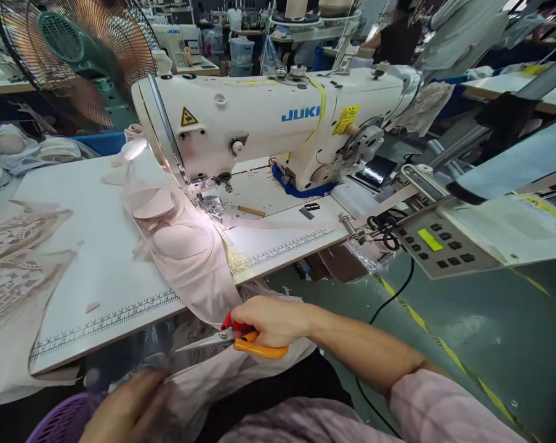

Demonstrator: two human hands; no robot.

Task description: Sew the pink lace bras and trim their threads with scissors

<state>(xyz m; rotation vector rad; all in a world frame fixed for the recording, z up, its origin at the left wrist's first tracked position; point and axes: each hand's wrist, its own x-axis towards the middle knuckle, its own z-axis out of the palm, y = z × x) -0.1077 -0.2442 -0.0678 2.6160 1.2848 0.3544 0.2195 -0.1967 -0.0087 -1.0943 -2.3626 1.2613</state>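
My right hand (271, 320) is closed round the handles of a pair of scissors (259, 349), one handle red and one orange. Their blades point left, just below the table's front edge, and stand a little apart. My left hand (132, 403) is low at the left, near the blade tips, with its fingers smeared by motion. Pale pink fabric (254, 369) lies across my lap beside both hands; whether the left hand grips it I cannot tell. A pale pink bra-like garment (185, 240) with moulded cups hangs from beside the machine's needle area over the table edge.
The white JUKI sewing machine (259, 117) stands on a white table (97, 246) with a printed ruler edge. Lace pieces (14, 264) lie left, a purple basket (60, 421) below. A control box (448, 243) juts out right. A fan (74, 55) stands behind.
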